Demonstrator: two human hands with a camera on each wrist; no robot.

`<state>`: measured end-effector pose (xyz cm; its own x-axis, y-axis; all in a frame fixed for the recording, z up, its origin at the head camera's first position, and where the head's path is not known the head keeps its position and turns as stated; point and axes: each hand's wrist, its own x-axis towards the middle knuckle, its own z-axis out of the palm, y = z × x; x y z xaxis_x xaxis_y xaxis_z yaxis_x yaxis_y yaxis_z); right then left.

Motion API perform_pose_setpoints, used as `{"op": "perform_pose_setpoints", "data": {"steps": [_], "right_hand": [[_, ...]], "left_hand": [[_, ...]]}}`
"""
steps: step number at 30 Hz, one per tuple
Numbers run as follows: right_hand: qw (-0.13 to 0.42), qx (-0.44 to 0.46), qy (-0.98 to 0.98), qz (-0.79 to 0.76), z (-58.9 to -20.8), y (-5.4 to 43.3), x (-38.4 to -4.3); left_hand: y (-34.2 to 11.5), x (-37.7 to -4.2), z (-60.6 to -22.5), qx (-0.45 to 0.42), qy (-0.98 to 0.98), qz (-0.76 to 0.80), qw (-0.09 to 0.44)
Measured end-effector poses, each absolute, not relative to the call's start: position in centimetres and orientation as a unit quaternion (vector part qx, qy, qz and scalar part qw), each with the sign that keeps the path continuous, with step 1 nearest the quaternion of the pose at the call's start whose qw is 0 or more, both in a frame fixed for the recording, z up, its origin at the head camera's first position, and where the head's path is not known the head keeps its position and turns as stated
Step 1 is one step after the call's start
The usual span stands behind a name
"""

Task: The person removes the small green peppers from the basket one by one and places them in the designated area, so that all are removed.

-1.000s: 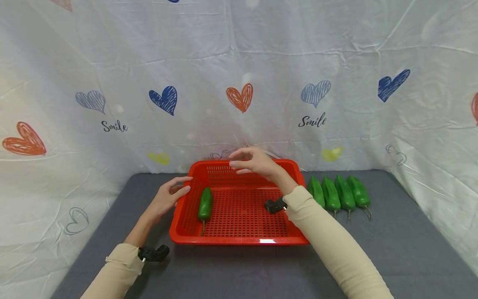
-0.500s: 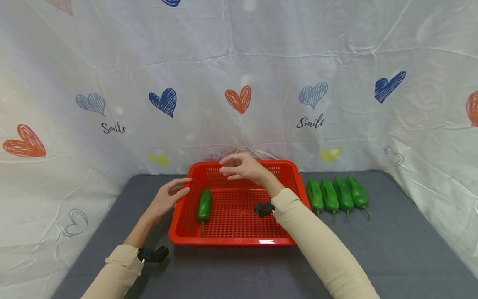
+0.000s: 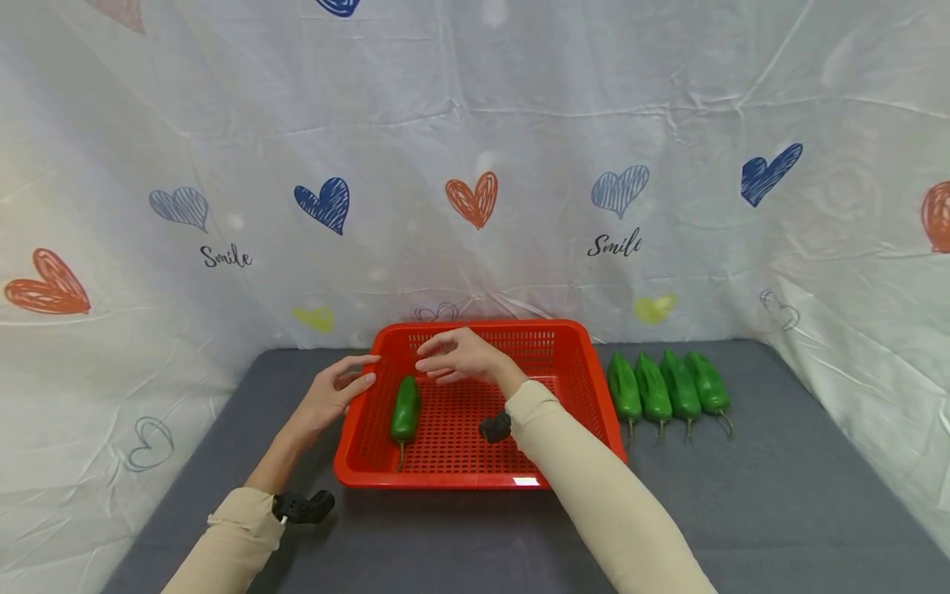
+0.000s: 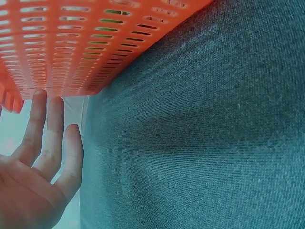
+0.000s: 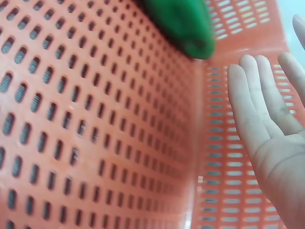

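Observation:
A green chili pepper point(image 3: 405, 410) lies along the left side inside a red perforated basket point(image 3: 475, 480), its stem toward the front. My right hand point(image 3: 463, 356) hovers inside the basket, up and to the right of that pepper, fingers loosely bent and holding nothing. In the right wrist view the same pepper point(image 5: 183, 26) shows beyond the fingertips, near the basket's corner. My left hand point(image 3: 336, 386) is at the basket's left rim with relaxed fingers. The left wrist view shows its fingers point(image 4: 55, 119) beside the outer wall of the basket point(image 4: 100, 43).
Several green peppers point(image 3: 655, 392) lie in a row on the grey cloth just right of the basket, stems toward the front. A white curtain point(image 3: 534, 264) with printed hearts hangs behind the table point(image 3: 779, 495).
My right hand has moved left and down into the basket, closer to the pepper. My left hand stays at the left rim.

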<state>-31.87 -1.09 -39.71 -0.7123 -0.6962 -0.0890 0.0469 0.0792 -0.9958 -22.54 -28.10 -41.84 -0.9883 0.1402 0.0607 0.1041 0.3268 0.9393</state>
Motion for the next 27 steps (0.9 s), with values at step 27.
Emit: {"op": "perform_pose_setpoints", "data": {"steps": [27], "right_hand": [[0.33, -0.222, 0.673, -0.624, -43.1, -3.2, -31.3]], "left_hand": [[-28.2, -22.6, -41.9, 0.078, 0.81, 0.581, 0.021]]}}
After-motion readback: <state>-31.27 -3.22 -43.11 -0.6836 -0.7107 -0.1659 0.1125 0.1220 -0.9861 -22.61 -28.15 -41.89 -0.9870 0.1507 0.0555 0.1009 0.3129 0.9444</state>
